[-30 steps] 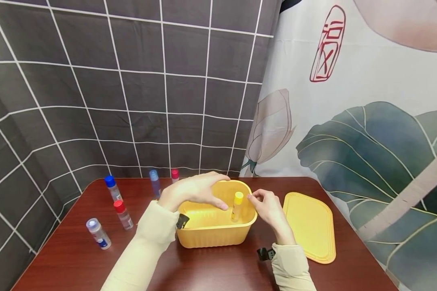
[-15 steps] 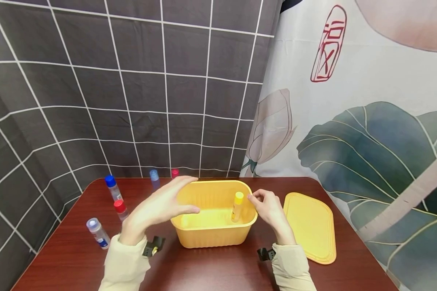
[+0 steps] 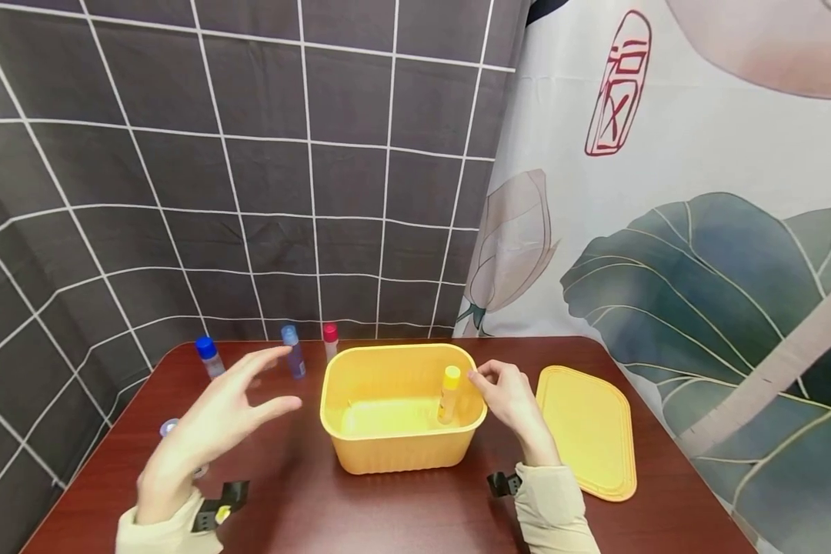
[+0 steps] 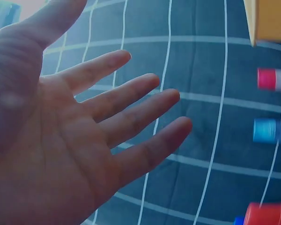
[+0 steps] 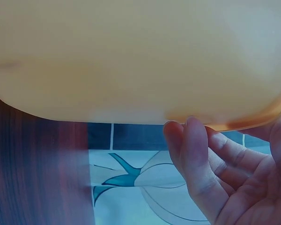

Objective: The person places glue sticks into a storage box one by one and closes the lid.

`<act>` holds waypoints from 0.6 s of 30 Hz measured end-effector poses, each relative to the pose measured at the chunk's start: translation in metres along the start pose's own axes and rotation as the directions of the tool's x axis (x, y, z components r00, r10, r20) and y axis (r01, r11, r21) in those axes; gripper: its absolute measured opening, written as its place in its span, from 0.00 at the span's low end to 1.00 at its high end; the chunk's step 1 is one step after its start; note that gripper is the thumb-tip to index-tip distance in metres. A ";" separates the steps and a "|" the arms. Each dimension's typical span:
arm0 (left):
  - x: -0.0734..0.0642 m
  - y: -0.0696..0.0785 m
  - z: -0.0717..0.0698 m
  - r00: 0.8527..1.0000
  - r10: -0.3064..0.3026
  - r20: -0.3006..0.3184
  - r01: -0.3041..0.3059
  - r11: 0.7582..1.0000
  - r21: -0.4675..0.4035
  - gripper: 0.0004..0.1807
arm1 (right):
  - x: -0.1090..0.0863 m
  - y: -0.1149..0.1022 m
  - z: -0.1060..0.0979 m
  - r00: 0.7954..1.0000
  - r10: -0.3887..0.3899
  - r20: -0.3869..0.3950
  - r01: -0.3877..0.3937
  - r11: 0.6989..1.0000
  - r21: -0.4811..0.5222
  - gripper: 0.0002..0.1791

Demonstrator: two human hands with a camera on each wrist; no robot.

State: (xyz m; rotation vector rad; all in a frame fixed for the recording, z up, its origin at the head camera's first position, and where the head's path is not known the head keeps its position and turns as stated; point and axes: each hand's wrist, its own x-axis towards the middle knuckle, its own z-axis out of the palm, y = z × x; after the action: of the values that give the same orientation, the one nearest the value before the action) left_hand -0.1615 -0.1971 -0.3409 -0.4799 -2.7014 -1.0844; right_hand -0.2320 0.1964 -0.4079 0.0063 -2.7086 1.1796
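Observation:
A yellow plastic box stands uncovered on the table. Inside it, towards the right end, a yellow-capped tube stands upright. My right hand pinches the box's right rim between thumb and fingers; the right wrist view also has these fingertips at the box edge. My left hand holds nothing, its fingers and thumb spread, in the air left of the box. Near it are a blue-capped bottle and a clear-capped bottle, mostly covered by the hand. A red cap shows in the left wrist view.
A light-blue-capped tube and a pinkish-red-capped tube stand near the table's back edge. On the right lies a flat yellow lid. A dark gridded cloth hangs behind the table.
My left hand has moved from over the box out to the left, towards the bottles, with fingers spread. The right hand stays at the box's rim, and the yellow-capped tube stays inside.

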 end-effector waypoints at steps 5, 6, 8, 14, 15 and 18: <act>-0.017 -0.017 -0.018 0.992 -0.127 0.011 0.126 0.990 0.060 0.42 | -0.001 0.000 0.000 1.000 0.010 0.004 -0.010 1.000 0.004 0.10; -0.021 -0.021 -0.020 0.989 -0.145 0.010 0.144 0.987 0.073 0.42 | -0.001 0.000 0.000 1.000 0.012 0.008 -0.012 1.000 0.006 0.10; -0.028 -0.029 -0.024 0.987 -0.164 0.001 0.163 0.982 0.097 0.42 | -0.001 0.000 -0.001 1.000 0.014 0.013 -0.014 1.000 0.009 0.10; -0.042 -0.049 -0.038 0.983 -0.178 -0.037 0.181 0.978 0.105 0.39 | -0.002 0.000 -0.003 1.000 0.017 -0.005 -0.017 1.000 0.002 0.10; -0.044 -0.053 -0.041 0.983 -0.179 -0.044 0.183 0.977 0.105 0.39 | -0.002 -0.001 -0.003 1.000 0.018 -0.004 -0.018 1.000 0.006 0.10; -0.049 -0.064 -0.049 0.980 -0.194 -0.040 0.197 0.974 0.110 0.39 | -0.002 -0.001 -0.002 1.000 0.013 0.012 -0.013 1.000 0.020 0.10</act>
State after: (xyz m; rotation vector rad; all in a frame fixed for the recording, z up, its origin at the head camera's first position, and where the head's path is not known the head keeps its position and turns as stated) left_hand -0.1368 -0.2857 -0.3606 -0.1809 -2.8121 -0.9671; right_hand -0.2296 0.1967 -0.4060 -0.0017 -2.7108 1.2147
